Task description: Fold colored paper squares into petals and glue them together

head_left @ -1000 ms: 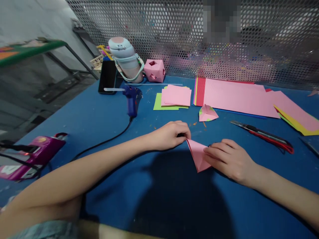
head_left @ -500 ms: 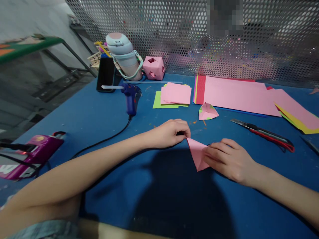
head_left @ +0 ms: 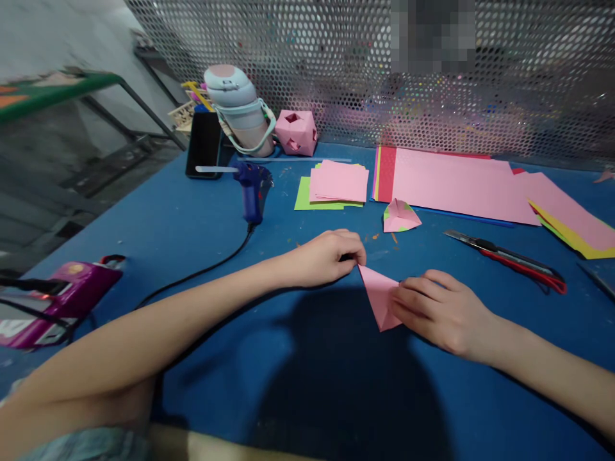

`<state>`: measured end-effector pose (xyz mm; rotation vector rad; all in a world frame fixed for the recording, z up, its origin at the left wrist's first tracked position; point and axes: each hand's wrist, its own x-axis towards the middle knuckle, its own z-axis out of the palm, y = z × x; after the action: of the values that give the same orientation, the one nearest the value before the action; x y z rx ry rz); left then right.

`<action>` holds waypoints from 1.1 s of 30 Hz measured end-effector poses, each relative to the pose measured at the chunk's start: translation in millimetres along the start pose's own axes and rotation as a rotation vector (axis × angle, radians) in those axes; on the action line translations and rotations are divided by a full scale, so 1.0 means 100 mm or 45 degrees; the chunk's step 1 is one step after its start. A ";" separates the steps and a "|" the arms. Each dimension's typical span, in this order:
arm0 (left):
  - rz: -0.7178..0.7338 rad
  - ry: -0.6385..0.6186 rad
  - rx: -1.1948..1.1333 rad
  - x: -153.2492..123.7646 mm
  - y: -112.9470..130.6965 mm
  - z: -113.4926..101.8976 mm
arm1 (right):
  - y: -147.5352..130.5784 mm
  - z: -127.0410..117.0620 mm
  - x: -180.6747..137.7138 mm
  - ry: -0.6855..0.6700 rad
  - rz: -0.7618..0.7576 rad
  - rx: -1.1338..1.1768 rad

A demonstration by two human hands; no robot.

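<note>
A folded piece of pink paper [head_left: 379, 301] lies between my hands over the blue table, one point toward me. My left hand [head_left: 336, 258] pinches its upper left corner between thumb and fingers. The right side of the paper is gripped by my right hand [head_left: 442, 314], whose fingers hide that part. Just beyond sits a small folded pink and green paper piece [head_left: 401, 216]. To the right of it rests a red and black utility knife [head_left: 509, 256] with its blade out.
Behind stand a stack of pink and green squares [head_left: 339, 182], long coloured sheets [head_left: 451, 182], a pink paper ball [head_left: 296, 133] and a bottle [head_left: 243, 115]. At left are a blue glue gun [head_left: 252, 192] with its cord, a phone [head_left: 204, 144] and a purple power strip [head_left: 72, 298].
Hardly anything differs. Both hands keep their hold on the pink paper, and my right hand has shifted very slightly to the left.
</note>
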<state>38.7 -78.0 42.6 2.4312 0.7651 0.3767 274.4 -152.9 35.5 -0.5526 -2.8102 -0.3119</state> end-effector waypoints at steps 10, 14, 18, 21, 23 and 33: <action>0.092 -0.037 0.250 -0.10 0.37 -0.04 | -0.01 0.02 -0.01 -0.037 -0.013 -0.039; 0.273 -0.179 0.098 -0.16 0.55 0.06 | 0.00 0.02 -0.02 -0.028 -0.033 -0.043; 0.336 -0.213 0.111 -0.18 0.53 0.14 | 0.00 0.02 -0.02 -0.046 -0.041 -0.041; 0.345 -0.219 0.145 -0.18 0.50 0.18 | 0.00 0.02 -0.02 -0.043 -0.037 -0.034; 0.350 -0.213 0.154 -0.18 0.49 0.20 | 0.00 0.01 -0.02 -0.055 -0.037 -0.029; 0.353 -0.182 0.193 -0.19 0.47 0.26 | -0.01 0.04 -0.03 -0.025 -0.043 -0.042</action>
<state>55.3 -132.4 47.2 2.6818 0.4082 0.2529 275.9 -153.6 30.8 -0.5182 -2.8408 -0.3626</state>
